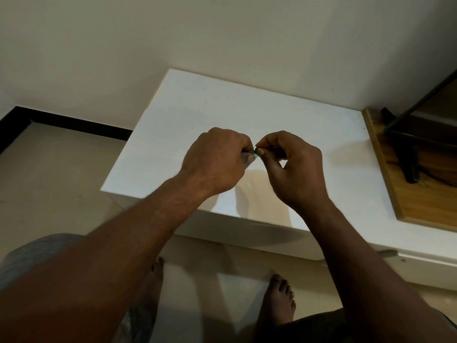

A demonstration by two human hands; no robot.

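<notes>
**Two hands working a small clear piece over the white tabletop**

The left hand (pixel 212 162) is curled into a loose fist round a clear piece (pixel 249 158) of thin, film-like material, most of it hidden behind the knuckles. The right hand (pixel 294 164) meets it fingertip to fingertip and pinches the piece's green end between thumb and forefinger, with its other fingers bent clear of the work. So both hands are grasping the same thing, which hangs in the air between them, above the middle of the tabletop (pixel 247 107) and not touching it.

What the piece is cannot be told, as too little of it shows. It looks very light, thin and limp, more like a wrapper or sachet than anything rigid. It is probably slick as well, so a flat pinch near the green edge should hold better than a grip on the loose film. If the aim is to tear or peel it, the hands should stay close together, since pulling far apart would likely stretch or crumple it.

Further out, a wooden board (pixel 408 194) lies at the right end of the tabletop and carries a black stand (pixel 410 157). Below are the tiled floor (pixel 49 169), a black skirting (pixel 74 122) along the wall, and the person's bare foot (pixel 282 300).
</notes>
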